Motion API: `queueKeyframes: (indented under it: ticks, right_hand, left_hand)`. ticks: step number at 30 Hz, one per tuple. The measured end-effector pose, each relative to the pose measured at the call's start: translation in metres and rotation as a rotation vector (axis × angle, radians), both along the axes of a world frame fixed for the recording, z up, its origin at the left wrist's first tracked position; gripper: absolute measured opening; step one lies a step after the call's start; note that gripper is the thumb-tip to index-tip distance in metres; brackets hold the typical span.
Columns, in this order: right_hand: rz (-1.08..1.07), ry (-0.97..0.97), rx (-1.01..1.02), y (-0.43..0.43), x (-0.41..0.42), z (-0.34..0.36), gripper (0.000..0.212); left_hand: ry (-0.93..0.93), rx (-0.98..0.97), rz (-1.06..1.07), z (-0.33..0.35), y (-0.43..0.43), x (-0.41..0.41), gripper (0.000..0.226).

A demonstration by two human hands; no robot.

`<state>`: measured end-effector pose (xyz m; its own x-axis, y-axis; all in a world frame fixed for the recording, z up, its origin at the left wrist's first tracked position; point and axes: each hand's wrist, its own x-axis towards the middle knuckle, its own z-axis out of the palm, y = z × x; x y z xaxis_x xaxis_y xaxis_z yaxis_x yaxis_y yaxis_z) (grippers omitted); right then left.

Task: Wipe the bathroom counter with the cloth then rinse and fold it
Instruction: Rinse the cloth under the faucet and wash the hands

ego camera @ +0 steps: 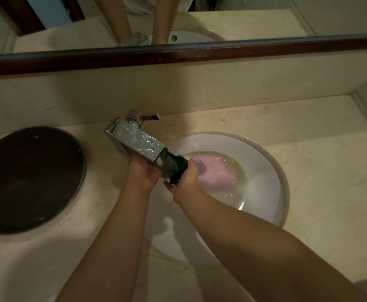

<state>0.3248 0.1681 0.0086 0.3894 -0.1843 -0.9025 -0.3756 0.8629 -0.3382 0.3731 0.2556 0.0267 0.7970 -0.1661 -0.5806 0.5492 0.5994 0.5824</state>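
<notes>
My left hand (pixel 143 173) and right hand (pixel 188 180) both clutch the dark cloth (pixel 175 166) under the square faucet (pixel 134 139) over the sink (pixel 272 162); I judge I'm mid-rinse, with folding yet to do.

- sink (pixel 265 149): sits in counter (pixel 309 171), right of centre
- tap (pixel 136 142): stands behind sink's left rim, spout over basin
- cloth (pixel 175 167): under spout, between left hand (pixel 143 173) and right hand (pixel 187 184)
- round tray (pixel 30 179): lies on counter, left of tap
- mirror frame (pixel 178 55): runs behind all
</notes>
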Motion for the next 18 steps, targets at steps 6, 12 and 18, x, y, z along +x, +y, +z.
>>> queueKeyframes:
  ticks: [6,12,18]
  right_hand:
    - [0.019,0.006,-0.008,0.006,0.006,0.002,0.036]
    - [0.023,-0.009,-0.181,0.019,0.028,-0.011,0.037]
    - [0.216,-0.079,-0.375,0.039,0.020,0.005,0.045]
  left_hand:
    - [-0.099,0.251,-0.085,0.002,-0.007,-0.003,0.015]
    - [-0.019,0.312,0.037,-0.002,-0.011,-0.006,0.050]
    - [0.062,0.015,0.072,0.005,-0.014,0.001,0.031]
